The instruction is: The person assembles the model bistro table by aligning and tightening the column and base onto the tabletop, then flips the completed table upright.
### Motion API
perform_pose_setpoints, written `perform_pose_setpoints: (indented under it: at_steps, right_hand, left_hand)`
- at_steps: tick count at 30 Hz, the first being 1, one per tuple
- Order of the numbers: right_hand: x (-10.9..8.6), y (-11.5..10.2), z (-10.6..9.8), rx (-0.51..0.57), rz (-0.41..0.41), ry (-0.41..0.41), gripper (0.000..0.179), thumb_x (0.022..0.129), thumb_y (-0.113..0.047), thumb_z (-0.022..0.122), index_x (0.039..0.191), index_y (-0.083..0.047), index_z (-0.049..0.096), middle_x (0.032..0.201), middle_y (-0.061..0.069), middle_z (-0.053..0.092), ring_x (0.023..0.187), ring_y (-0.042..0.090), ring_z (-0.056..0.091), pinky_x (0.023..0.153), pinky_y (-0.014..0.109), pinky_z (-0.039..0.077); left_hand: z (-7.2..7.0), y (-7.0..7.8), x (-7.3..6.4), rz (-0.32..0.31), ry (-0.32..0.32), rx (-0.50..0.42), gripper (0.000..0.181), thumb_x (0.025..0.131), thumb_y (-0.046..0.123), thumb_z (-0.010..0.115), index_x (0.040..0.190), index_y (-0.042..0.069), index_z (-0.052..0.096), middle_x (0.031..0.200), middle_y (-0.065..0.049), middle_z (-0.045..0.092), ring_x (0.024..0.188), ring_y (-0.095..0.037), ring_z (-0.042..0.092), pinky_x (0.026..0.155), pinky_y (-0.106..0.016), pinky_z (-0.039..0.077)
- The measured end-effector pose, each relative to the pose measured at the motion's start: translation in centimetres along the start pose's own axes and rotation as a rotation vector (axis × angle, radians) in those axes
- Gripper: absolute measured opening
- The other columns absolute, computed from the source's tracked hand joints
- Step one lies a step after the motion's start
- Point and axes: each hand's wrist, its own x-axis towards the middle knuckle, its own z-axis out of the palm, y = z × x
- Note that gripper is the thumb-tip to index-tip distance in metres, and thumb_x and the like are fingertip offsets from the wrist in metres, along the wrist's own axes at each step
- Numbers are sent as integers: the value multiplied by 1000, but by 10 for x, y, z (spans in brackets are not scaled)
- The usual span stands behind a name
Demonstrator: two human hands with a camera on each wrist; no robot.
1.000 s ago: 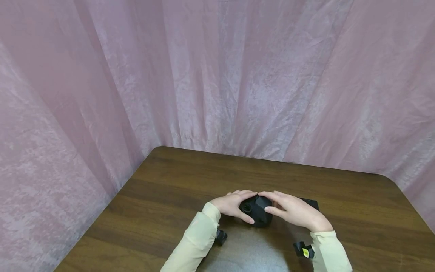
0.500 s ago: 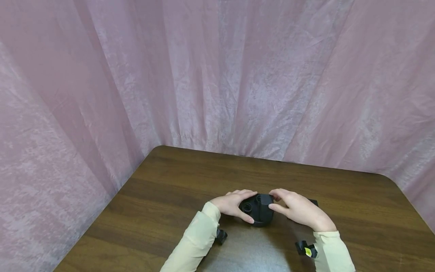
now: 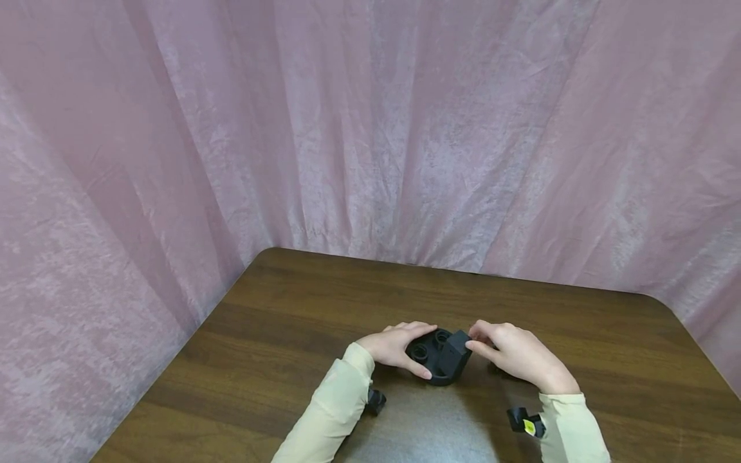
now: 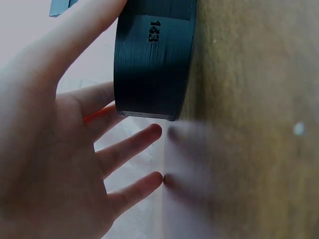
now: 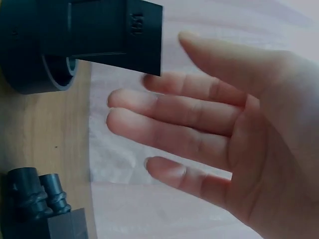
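My left hand (image 3: 396,348) grips a round black base (image 3: 418,366), thumb on the near side and fingers round the far side. Its curved wall bears the number 143 in the left wrist view. Ring-shaped sockets show on its top. A black block (image 3: 454,355) stands at the base's right side, leaning right; its narrow face carries raised digits in the right wrist view. My right hand (image 3: 518,357) is just right of the block. In the right wrist view the right thumb (image 5: 199,47) is apart from it, and the index fingertip overlaps its edge.
A black piece with two ridged pegs (image 5: 25,194) is on the wooden table (image 3: 324,296), mostly hidden behind my right hand in the head view. Black wrist cameras (image 3: 525,422) hang under both forearms. A pink curtain (image 3: 370,128) hangs beyond the table.
My right hand has drawn back to the right from over the block. The block has turned and now leans right, exposing more of the base's sockets. The left hand keeps its place.
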Motion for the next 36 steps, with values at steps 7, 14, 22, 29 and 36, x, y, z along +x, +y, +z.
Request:
perform_pose_setpoints:
  at_steps: [7, 14, 22, 29, 36]
  right_hand:
    - [1, -2, 1, 24, -1, -20, 38, 100, -40, 49, 129, -18, 59, 117, 2, 70, 102, 23, 68, 79, 45, 54]
    - [-2, -4, -5, -33, 16, -12, 20, 95, -28, 60, 108, -16, 69, 92, -8, 71, 77, 4, 63, 67, 31, 50]
    - [-9, -7, -10, -2, -57, -99, 17, 87, -30, 70, 97, -16, 69, 79, -15, 68, 69, -5, 59, 62, 25, 47]
    - [-9, -8, -10, 4, -107, -108, 10, 86, -27, 71, 90, -18, 68, 76, -16, 66, 67, -8, 54, 59, 21, 44]
    - [-6, -6, -8, -11, -116, -71, 8, 87, -28, 70, 87, -23, 65, 73, -17, 65, 64, -7, 50, 57, 21, 41]
  left_hand:
    - [-1, 1, -1, 1, -9, -4, 92, 79, 51, 74, 154, 25, 27, 156, 2, 35, 143, -20, 34, 114, -47, 29]
    - [-3, 3, -1, -15, -6, -6, 93, 79, 52, 75, 154, 26, 27, 156, 4, 35, 143, -19, 34, 114, -45, 29]
    - [-2, 2, -2, -14, -9, -15, 93, 79, 52, 75, 154, 25, 27, 156, 4, 34, 143, -19, 34, 114, -45, 29]
    - [-3, 3, -2, -10, -7, -21, 92, 79, 51, 74, 154, 25, 27, 156, 4, 34, 143, -20, 34, 114, -45, 29]
    - [-2, 4, -2, -9, -2, -15, 92, 79, 51, 75, 154, 25, 28, 156, 4, 35, 142, -20, 35, 113, -43, 30]
